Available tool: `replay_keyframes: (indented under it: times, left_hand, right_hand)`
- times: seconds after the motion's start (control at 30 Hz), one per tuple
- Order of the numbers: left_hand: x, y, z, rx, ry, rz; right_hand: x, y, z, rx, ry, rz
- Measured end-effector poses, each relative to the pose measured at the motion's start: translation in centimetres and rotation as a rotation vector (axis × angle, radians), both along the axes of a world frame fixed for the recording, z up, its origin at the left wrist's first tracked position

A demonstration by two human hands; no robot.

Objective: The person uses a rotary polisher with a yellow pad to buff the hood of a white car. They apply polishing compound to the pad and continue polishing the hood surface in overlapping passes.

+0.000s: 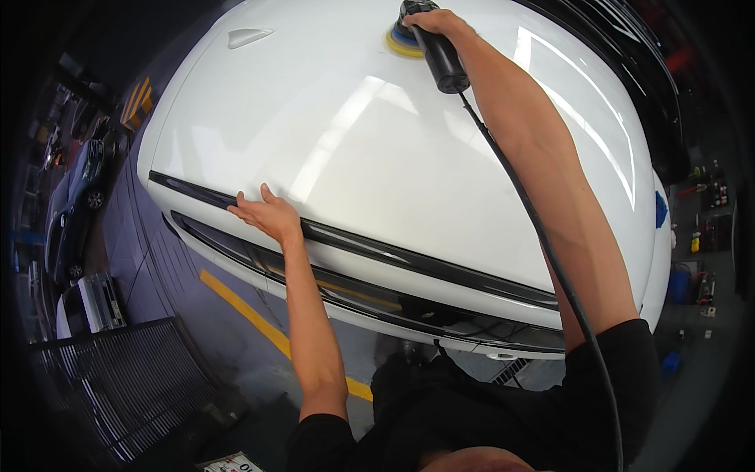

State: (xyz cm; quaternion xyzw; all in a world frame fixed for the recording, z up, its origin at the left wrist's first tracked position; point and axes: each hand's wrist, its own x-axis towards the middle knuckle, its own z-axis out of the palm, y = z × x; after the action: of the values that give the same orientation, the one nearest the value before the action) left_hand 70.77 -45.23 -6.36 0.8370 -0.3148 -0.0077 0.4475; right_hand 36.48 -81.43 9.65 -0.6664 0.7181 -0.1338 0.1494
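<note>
A white car roof [244, 110] fills most of the view, glossy with bright light reflections. At its far side my right hand [440, 22] is wrapped round a black polisher [443, 61], whose yellow foam pad [403, 47] rests on the roof. From the polisher's rear a black cord [535, 212] runs along my right forearm and past my shoulder. My left hand [269, 215] is open with fingers spread and holds nothing. It is over the black roof strip [370, 248] near the roof's near edge; whether it touches is hard to tell.
Beyond the strip lie the car's dark side windows [377, 295]. A small white fin antenna [248, 37] sticks up at the roof's far left. On the left are a slatted metal frame [145, 377], a dark parked car [75, 208] and a striped block [138, 102]. Shelved items line the right.
</note>
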Motion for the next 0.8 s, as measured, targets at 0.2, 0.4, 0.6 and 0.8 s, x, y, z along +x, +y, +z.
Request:
replay_keyframes:
  times: [0.2,0.4,0.6,0.8]
  left_hand:
    - [1.2,0.9,-0.4,0.012,-0.037,0.022]
    - [1.2,-0.1,-0.8,-0.022,-0.053,0.001]
    - [1.7,0.3,-0.9,0.004,-0.031,0.022]
    - [1.5,0.3,-0.5,0.013,-0.019,0.002]
  right_hand:
    - [-0.5,4.4,1.9,0.03,-0.038,-0.042]
    - [-5.9,5.6,2.1,0.001,-0.029,-0.074]
    - [-9.7,7.3,1.5,-0.005,-0.028,-0.105]
    - [-14.6,8.5,1.5,-0.017,-0.018,-0.146]
